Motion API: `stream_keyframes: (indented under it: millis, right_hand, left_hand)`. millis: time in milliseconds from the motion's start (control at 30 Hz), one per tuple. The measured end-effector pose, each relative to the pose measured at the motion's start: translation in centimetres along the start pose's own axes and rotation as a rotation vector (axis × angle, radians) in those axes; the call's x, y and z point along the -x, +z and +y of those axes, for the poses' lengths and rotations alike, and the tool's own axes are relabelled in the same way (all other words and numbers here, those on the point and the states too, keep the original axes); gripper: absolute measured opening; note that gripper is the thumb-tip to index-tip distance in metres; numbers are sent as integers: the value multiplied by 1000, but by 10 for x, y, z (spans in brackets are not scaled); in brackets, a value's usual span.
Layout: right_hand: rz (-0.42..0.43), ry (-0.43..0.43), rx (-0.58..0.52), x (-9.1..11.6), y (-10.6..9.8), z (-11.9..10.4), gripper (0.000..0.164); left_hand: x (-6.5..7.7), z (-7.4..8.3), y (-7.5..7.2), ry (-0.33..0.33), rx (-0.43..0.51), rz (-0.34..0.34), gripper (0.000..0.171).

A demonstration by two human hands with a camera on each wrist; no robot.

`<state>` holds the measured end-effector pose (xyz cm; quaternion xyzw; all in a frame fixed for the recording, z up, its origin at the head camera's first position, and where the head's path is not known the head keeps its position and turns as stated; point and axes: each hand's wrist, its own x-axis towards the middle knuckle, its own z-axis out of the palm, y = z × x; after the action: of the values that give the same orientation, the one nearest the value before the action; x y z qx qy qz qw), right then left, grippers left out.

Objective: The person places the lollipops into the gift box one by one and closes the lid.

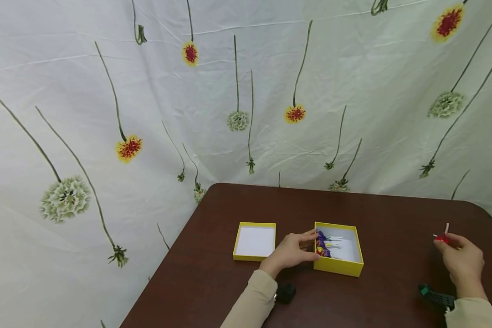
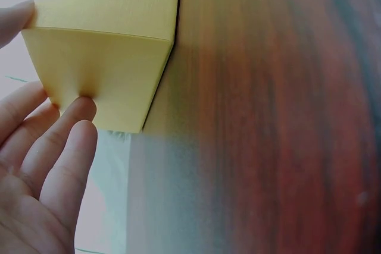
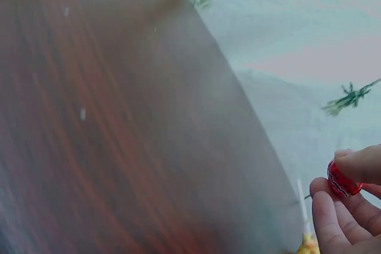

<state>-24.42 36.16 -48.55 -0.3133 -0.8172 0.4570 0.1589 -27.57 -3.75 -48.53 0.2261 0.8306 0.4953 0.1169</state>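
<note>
At the table's right side my right hand [image 1: 463, 262] pinches a red-wrapped lollipop [image 3: 344, 179] between thumb and fingers. A second lollipop, with a yellow wrapper [image 3: 308, 244] and a pale stick, shows beside those fingers; how it is held is partly hidden. My left hand [image 1: 291, 250] holds the left end of an open yellow box [image 1: 338, 266], thumb at the near corner. In the left wrist view, fingertips touch the box's end wall [image 2: 113, 75]. Several lollipops [image 1: 323, 243] in purple and orange-red wrappers lie along the box's left inside, white sticks pointing right.
A shallow yellow lid [image 1: 254, 260] with a white inside lies left of the box on the dark brown table [image 1: 295, 205]. A black object [image 1: 286, 294] is by the left sleeve, and a black strap [image 1: 436, 296] by the right wrist. Flowered cloth [image 1: 262, 91] hangs behind.
</note>
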Motion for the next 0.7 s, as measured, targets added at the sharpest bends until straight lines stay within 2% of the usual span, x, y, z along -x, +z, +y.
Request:
stream_keyframes:
  millis: [233,500,700]
  right_hand:
    - [-25,-43,-58,6,-3,-11,46]
    - [25,-37,-197,18,5,-20,8]
    - [30,-29,-344,25,9,-25,16]
  left_hand:
    - [0,0,1,7,17,-3,59]
    - [1,-1,1,-1,19,0,59]
    - [0,-1,1,0,25,-2,59]
